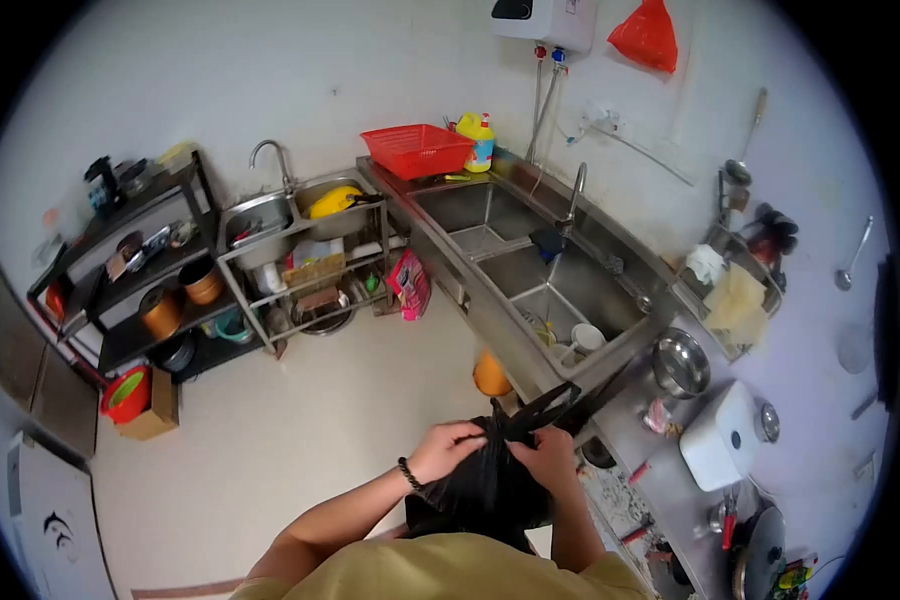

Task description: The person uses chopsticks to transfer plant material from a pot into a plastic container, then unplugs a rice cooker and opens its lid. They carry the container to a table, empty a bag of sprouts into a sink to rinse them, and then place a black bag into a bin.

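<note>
A black plastic bag (485, 480) hangs close in front of my body, its top gathered and twisted. My left hand (444, 452) pinches the gathered neck from the left; a dark beaded bracelet (408, 474) circles that wrist. On the other side, my right hand (544, 458) grips the bag near its top, below a loop of black plastic that sticks up to the right. What lies inside the bag is hidden. Just beyond the bag, an orange container (490, 374) stands on the floor beside the sink unit.
A steel double sink (450, 272) runs along the right, with a red basket (417, 150) and a yellow bottle (477, 143) at its far end. A counter with a white appliance (720, 436) is at my right. Black shelving (100, 290) stands left, near a smaller sink (260, 215).
</note>
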Available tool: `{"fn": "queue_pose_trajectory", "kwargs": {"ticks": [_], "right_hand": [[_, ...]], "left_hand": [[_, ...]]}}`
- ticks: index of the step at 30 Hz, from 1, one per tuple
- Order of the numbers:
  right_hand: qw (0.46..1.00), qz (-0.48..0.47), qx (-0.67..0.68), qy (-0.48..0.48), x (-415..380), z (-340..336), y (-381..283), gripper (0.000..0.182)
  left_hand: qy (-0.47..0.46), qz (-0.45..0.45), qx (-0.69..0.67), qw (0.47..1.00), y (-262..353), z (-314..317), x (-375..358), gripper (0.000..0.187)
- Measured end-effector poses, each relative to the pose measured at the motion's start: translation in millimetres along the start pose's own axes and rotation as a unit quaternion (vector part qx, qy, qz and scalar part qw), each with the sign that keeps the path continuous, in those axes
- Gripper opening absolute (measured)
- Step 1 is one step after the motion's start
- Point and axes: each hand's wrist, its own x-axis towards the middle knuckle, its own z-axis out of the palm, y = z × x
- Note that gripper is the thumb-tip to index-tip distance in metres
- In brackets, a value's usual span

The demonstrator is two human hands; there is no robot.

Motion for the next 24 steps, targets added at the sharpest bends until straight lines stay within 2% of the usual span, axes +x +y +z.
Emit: {"fn": "queue_pose_trajectory", "kwargs": {"ticks": [1,2,3,5,6,7,9,11,12,13,15,17,19,21,23,24], "right_hand": [[0.999,-0.014,-0.029,0.018,25.3,6.8,4.9,0.029],[0.997,-0.001,0.072,0.038,53.2,11.9,5.5,0.025],[0.996,0.004,0.081,0.049,84.9,16.3,14.2,0.025],[0.968,0.062,0.235,0.067,125.9,26.5,35.8,0.018],[0.935,0.091,0.337,0.053,148.2,27.0,38.5,0.01],[0.916,0.137,0.376,0.033,168.5,22.9,37.9,0.007],[0.851,0.112,0.505,0.086,208.3,37.8,42.2,0.005],[0.779,0.156,0.587,0.154,250.9,41.0,36.7,0.003],[0.735,0.177,0.612,0.231,277.1,40.5,26.9,0.005],[0.713,0.175,0.624,0.267,292.0,30.6,24.0,0.008],[0.735,0.075,0.601,0.305,325.5,23.8,25.6,0.005],[0.731,0.137,0.571,0.348,372.5,27.5,25.9,0.007],[0.725,0.082,0.591,0.346,427.3,19.8,63.3,0.011],[0.663,0.081,0.642,0.376,504.9,18.1,108.2,0.018],[0.666,0.121,0.614,0.406,570.3,30.5,139.5,0.024],[0.682,0.119,0.611,0.384,582.2,50.8,162.1,0.031]], "left_hand": [[-0.008,-0.003,0.003,1.0,-9.5,-16.1,17.2,0.016],[0.025,-0.05,-0.07,0.996,-18.0,-34.8,39.6,0.016],[0.056,-0.098,-0.139,0.984,-23.9,-56.9,62.6,0.017],[0.096,-0.126,-0.198,0.967,-12.8,-113.1,97.7,0.016],[0.118,-0.108,-0.234,0.959,-23.4,-137.9,117.2,0.015],[0.142,-0.089,-0.27,0.948,-32.4,-160.9,136.6,0.014],[0.182,-0.025,-0.257,0.949,-40.5,-200.5,177.5,0.014],[0.219,-0.011,-0.3,0.928,-46.0,-228.6,223.3,0.015],[0.197,0.014,-0.301,0.933,-76.3,-250.2,245.2,0.016],[0.183,0.026,-0.324,0.928,-76.0,-260.2,268.1,0.015],[0.162,0.011,-0.368,0.916,-92.9,-278.1,315.7,0.014],[0.106,-0.001,-0.416,0.903,-119.7,-293.9,368.6,0.016],[0.036,-0.071,-0.448,0.89,-117.4,-310.1,428.6,0.02],[-0.022,-0.199,-0.523,0.828,-125.6,-327.3,503.6,0.024],[-0.086,-0.195,-0.502,0.838,-190.7,-337.6,593.0,0.034],[-0.096,-0.212,-0.5,0.835,-219.0,-344.7,620.6,0.034]]}}
